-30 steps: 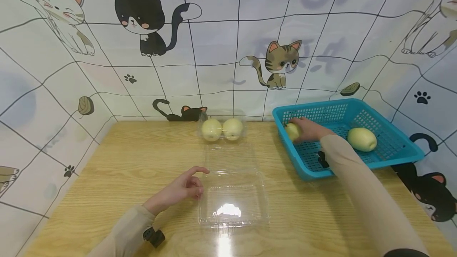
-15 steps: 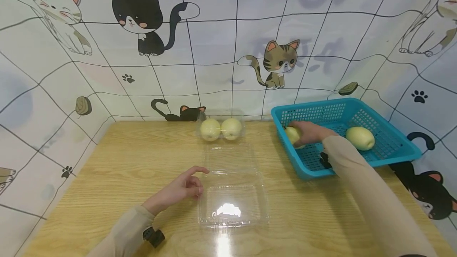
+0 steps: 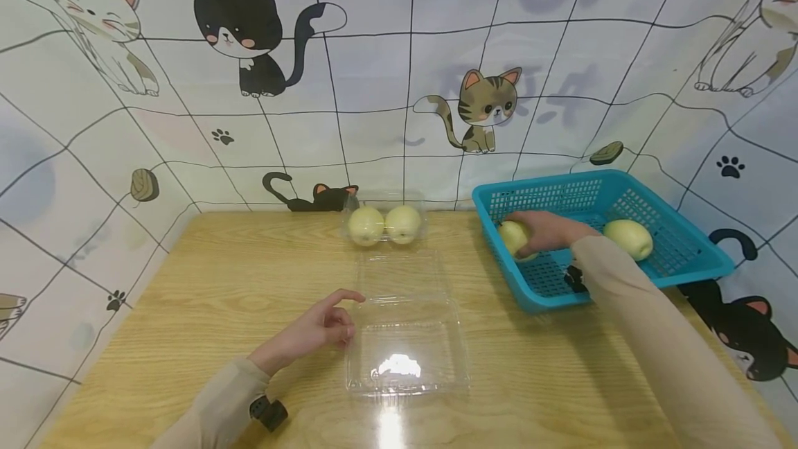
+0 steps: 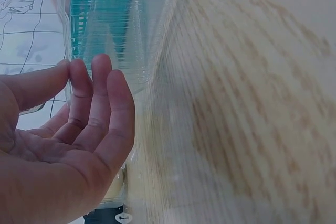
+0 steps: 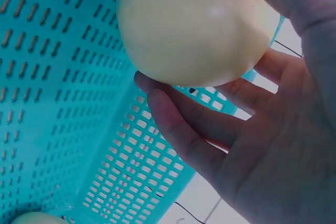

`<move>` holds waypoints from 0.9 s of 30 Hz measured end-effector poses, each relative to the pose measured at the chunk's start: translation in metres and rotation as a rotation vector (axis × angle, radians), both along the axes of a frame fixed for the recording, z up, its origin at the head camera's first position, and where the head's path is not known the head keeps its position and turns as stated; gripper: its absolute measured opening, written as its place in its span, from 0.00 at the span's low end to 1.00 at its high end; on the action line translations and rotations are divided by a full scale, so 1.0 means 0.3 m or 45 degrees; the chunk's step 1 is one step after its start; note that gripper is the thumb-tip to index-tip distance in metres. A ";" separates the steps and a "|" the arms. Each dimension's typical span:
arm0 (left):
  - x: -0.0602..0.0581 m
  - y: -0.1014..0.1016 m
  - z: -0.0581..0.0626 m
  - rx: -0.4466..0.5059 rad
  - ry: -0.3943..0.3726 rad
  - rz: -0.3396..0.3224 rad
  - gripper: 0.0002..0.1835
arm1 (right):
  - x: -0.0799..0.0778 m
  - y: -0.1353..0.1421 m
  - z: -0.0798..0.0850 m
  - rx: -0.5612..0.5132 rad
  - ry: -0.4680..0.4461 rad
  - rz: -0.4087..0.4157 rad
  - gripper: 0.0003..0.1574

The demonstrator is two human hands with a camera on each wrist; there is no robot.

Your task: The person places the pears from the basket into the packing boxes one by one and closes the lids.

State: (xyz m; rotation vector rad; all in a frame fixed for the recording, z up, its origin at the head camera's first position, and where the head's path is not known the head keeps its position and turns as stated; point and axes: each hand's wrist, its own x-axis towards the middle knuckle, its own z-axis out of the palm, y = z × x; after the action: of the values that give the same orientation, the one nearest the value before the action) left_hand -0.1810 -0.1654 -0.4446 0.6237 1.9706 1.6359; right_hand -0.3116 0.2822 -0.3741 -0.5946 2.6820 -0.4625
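In the head view my right hand [image 3: 545, 233] grips a pale yellow pear [image 3: 515, 236] at the left end of the blue basket [image 3: 536, 303]. The right wrist view shows my thumb over this pear [image 5: 194, 30] and the fingers under it. Further right in the basket lies another pear [image 3: 628, 238]. My left hand [image 3: 312, 335] is at the left side of an opened clear plastic box [image 3: 405, 345]. In the left wrist view its thumb [image 4: 42, 83] and a fingertip meet at the box's rim, with the other fingers loosely curled.
Behind the opened box, near the wall, a clear plastic box [image 3: 384, 196] holds two pears [image 3: 366, 226]. The wooden table [image 3: 237, 283] ends at a cat-printed wall covering [image 3: 374, 89]. The basket's raised sides surround my right hand.
My right hand and its pear have shifted slightly to the right, away from the basket's left wall. The left hand stays where it was. The head view has drifted a little.
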 end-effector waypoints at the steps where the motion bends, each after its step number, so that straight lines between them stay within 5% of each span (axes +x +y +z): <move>1: 0.000 0.001 0.000 0.001 0.001 -0.001 0.27 | 0.002 -0.001 0.006 -0.001 0.005 0.001 0.51; 27: -0.004 0.005 -0.009 0.001 -0.002 0.000 0.26 | 0.078 -0.025 0.128 0.020 0.050 0.057 0.45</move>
State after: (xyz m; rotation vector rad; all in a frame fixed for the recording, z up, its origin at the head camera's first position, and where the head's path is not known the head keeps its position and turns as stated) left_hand -0.1822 -0.1640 -0.4474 0.6225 1.9694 1.6369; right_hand -0.2883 0.2747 -0.3356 -0.6642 2.7006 -0.4210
